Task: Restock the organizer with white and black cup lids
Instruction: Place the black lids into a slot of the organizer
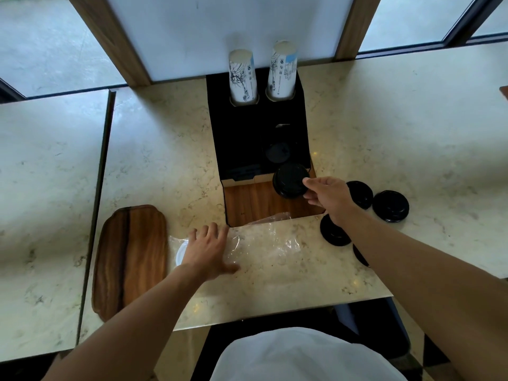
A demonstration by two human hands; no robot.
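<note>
A black organizer (pixel 242 138) stands at the back of the marble counter, with two stacks of paper cups (pixel 243 75) in its rear holes. My right hand (pixel 328 195) pinches a black lid (pixel 290 180) at the organizer's front right corner, just in front of a slot where another black lid (pixel 277 152) lies. Several loose black lids (pixel 390 206) lie on the counter to the right. My left hand (pixel 209 250) rests flat, fingers spread, on a clear plastic bag (pixel 264 240); a white lid (pixel 181 253) peeks out beside it.
A wooden tray (pixel 132 257) lies at the left of the counter. The organizer sits on a wooden base (pixel 253 204). A seam (pixel 96 204) splits this counter from the one on the left. Windows and a white panel rise behind.
</note>
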